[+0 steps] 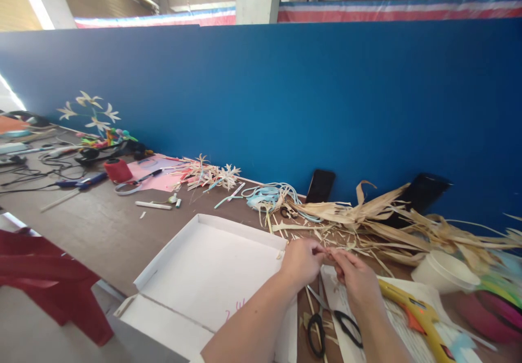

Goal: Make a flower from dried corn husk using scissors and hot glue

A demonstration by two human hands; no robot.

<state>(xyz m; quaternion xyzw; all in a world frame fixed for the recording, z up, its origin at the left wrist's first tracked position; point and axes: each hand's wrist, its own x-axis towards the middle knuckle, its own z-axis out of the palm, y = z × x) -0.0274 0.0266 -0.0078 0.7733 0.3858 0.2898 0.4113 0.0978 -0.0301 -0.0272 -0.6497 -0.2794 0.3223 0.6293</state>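
Both left hand, right hand pinched closed, item unclear, likely fine control | husks near worktop's back edge, likely within reach

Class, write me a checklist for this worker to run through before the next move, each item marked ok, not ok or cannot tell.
1. Both hands in view, fingertips together: ok, left hand and right hand meet.
2. Piece between the fingertips identifiable: cannot tell, too small and blurred.
3. Scissors out from under the arms: not ok, they lie between the forearms.
4. Yellow glue gun on the table: ok, at the right arm's side.
5. Glue gun hot: cannot tell.
6. Dried husks tidy: not ok, strewn loosely beyond the hands.
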